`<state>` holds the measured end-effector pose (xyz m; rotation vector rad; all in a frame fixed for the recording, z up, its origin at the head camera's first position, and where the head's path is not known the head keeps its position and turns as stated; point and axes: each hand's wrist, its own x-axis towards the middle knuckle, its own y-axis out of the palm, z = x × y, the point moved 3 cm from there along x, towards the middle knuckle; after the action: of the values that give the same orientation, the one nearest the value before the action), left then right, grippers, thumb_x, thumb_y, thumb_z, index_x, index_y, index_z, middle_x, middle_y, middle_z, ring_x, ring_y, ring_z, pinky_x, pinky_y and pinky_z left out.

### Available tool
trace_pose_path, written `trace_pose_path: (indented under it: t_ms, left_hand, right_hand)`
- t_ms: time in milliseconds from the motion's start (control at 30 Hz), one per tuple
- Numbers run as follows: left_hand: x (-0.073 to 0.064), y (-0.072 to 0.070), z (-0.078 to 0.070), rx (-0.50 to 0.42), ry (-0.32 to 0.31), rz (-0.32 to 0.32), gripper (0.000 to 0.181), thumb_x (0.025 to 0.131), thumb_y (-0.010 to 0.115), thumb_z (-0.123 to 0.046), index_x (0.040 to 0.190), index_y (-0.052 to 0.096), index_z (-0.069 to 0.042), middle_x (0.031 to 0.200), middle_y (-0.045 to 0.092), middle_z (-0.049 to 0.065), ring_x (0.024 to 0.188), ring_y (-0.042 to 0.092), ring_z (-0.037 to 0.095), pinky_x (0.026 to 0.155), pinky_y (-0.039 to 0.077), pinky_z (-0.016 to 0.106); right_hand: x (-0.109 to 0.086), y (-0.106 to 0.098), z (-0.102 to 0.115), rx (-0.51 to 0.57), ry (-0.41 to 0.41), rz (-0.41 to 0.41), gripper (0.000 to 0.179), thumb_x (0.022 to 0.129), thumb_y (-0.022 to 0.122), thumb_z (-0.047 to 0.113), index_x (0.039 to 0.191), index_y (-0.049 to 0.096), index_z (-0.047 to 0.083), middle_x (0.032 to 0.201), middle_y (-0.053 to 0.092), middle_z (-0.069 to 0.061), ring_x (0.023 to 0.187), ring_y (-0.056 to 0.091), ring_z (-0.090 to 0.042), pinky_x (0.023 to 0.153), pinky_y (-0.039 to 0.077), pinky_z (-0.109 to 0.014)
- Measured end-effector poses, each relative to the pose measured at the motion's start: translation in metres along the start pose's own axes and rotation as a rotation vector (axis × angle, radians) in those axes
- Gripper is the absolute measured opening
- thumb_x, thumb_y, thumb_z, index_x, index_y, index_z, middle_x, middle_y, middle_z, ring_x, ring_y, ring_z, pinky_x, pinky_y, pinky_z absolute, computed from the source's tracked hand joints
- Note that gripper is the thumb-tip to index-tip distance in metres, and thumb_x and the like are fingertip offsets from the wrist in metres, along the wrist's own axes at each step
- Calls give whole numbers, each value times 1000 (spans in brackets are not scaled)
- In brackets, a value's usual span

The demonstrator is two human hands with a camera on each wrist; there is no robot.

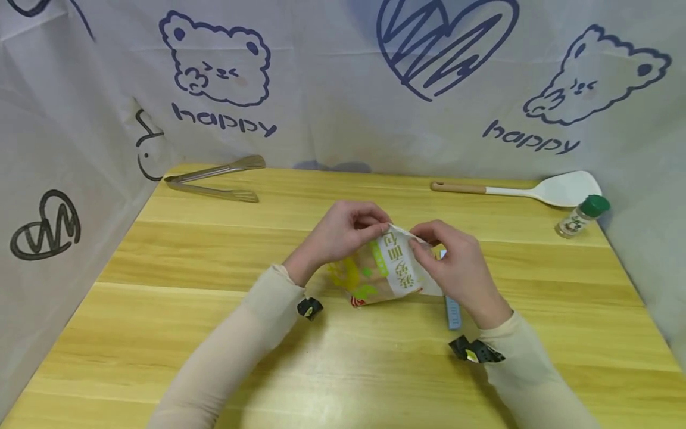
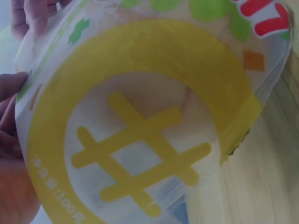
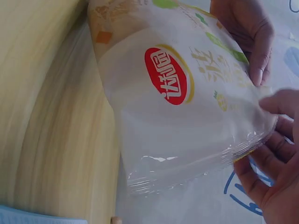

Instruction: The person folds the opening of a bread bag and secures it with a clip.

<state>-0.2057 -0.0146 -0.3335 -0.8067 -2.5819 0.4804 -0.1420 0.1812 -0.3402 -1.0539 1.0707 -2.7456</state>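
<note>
Between the two hands is a plastic bread bag [image 1: 388, 268] with yellow, green and white print, held tilted above the table. A red oval logo shows on the bread bag [image 3: 168, 77] in the right wrist view, and a yellow ring with crossed bars on the bread bag [image 2: 140, 51] in the left wrist view. My left hand [image 1: 351, 232] pinches its upper edge near the middle. Close by on the right, my right hand [image 1: 458, 262] pinches the same edge near the corner. Whether the bag is torn there, I cannot tell.
A light blue flat object [image 1: 453, 313] lies partly hidden under the right hand. Metal tongs [image 1: 214, 179] rest at the back left. At the back right are a white spatula [image 1: 563, 189] with a wooden handle and a green-capped jar [image 1: 583, 215]. Drawn-on cloth [image 1: 321, 89] hangs behind the table.
</note>
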Motion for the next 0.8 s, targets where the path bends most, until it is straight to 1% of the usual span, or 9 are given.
trace_pose_path:
  t_ms: [67,133,233,300,467,567,633,733,800]
  left_hand:
    - [-1,0,0,-10,-1,-3,9,95,66,-6,99,73,-1,87,72,1,77,68,11,71,54,29]
    - [-1,0,0,-11,3,-6,9,95,66,-6,98,73,-2,87,72,1,78,68,11,72,54,28]
    - [-2,0,0,-15,1,-10,9,95,66,-7,99,73,-2,88,72,1,80,68,11,74,54,28]
    - [-2,1,0,-27,8,-13,10,95,66,-6,101,73,-2,89,72,2,81,68,11,74,54,28]
    - [-3,2,1,-63,61,-21,15,96,63,-3,107,73,-2,99,72,4,84,68,12,73,55,30]
    - [-3,1,3,-60,83,-34,16,96,62,-1,106,74,-2,102,72,4,85,67,13,74,55,30]
    - [-4,1,4,-51,78,-43,16,96,62,-1,106,74,-2,102,72,4,84,67,13,73,54,30]
    - [-5,0,5,-50,62,-53,15,96,62,-2,106,74,-2,102,72,4,83,67,13,72,55,30]
    - [-5,0,5,-55,58,-52,15,96,62,-2,106,74,-2,102,71,4,84,67,14,73,55,31]
  right_hand:
    - [0,0,0,-25,-28,-12,12,88,71,-2,97,71,5,88,70,-1,78,63,-11,60,49,-25]
    - [0,0,0,-37,-48,-26,13,87,71,-4,97,72,4,89,71,-3,78,65,-12,62,52,-27]
    - [0,-1,1,-80,-102,-44,16,84,73,-7,96,72,3,88,71,-5,76,66,-14,61,53,-27]
    - [0,-1,2,-111,-150,-55,19,81,75,-9,95,72,2,87,71,-6,74,66,-15,59,54,-32]
    - [1,1,3,-175,-226,-69,19,77,75,-10,93,71,1,85,70,-8,69,65,-18,55,54,-33]
    - [1,3,3,-182,-228,-63,13,82,74,-4,93,71,1,85,69,-7,66,64,-17,52,52,-32]
    - [2,4,2,-171,-219,-58,12,84,74,2,95,71,2,86,69,-6,65,63,-16,52,52,-33]
    - [2,4,1,-134,-185,-42,13,88,74,10,98,71,3,88,70,-4,69,64,-14,55,53,-34]
    - [1,4,0,-93,-153,-39,11,89,73,10,98,71,4,89,70,-3,73,65,-13,58,54,-35]
